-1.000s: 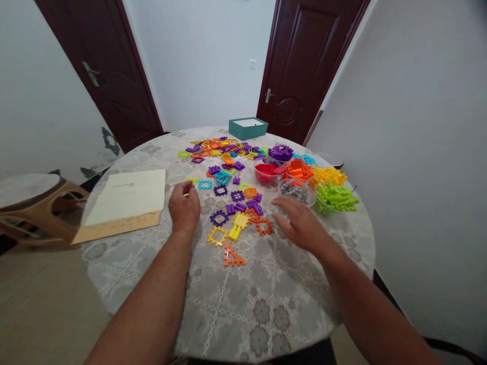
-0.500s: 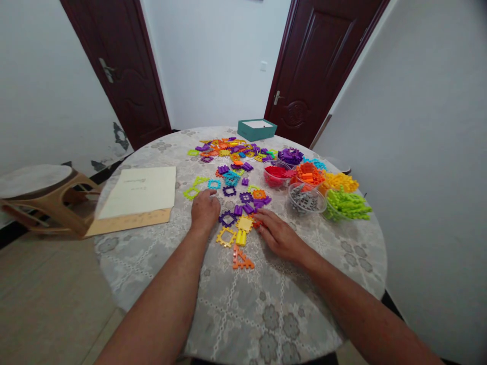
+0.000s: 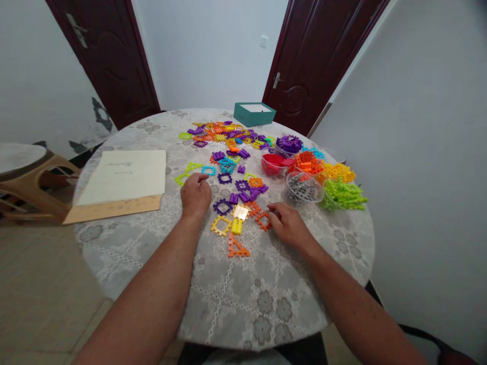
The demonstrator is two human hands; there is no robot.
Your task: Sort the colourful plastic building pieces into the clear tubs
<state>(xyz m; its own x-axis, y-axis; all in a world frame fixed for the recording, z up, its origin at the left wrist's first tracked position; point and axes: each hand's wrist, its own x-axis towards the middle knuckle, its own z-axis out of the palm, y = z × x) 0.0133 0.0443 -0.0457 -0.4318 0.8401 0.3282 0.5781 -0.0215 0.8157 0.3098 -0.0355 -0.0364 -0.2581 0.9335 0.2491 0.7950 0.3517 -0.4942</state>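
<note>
My left hand [image 3: 196, 195] rests on the tablecloth with its fingers curled in, and nothing shows in it. Just beyond it lie a cyan square frame [image 3: 208, 171] and lime-green pieces [image 3: 181, 179]. The thumb and fingers of my right hand [image 3: 289, 223] close on the right edge of an orange-red square frame [image 3: 263, 221], partly covering it. Left of that frame are another orange-red piece [image 3: 252, 208], a shiny yellow square [image 3: 241, 212], a yellow square frame [image 3: 221, 225] and a yellow ribbed piece [image 3: 236, 226]. An orange triangular piece [image 3: 238, 247] lies nearer me.
Clear bowls with red [image 3: 273, 165], grey [image 3: 302, 187] and lime-green pieces [image 3: 344, 194] stand at the right. A mixed pile [image 3: 224, 136] spreads farther back before a green box [image 3: 254, 114]. Paper sheets [image 3: 125, 175] lie at the left.
My right hand has moved right, away from the yellow square, and the orange-red frame now shows beside its fingers. The left hand stays by the cyan frame. The view has shifted slightly.
</note>
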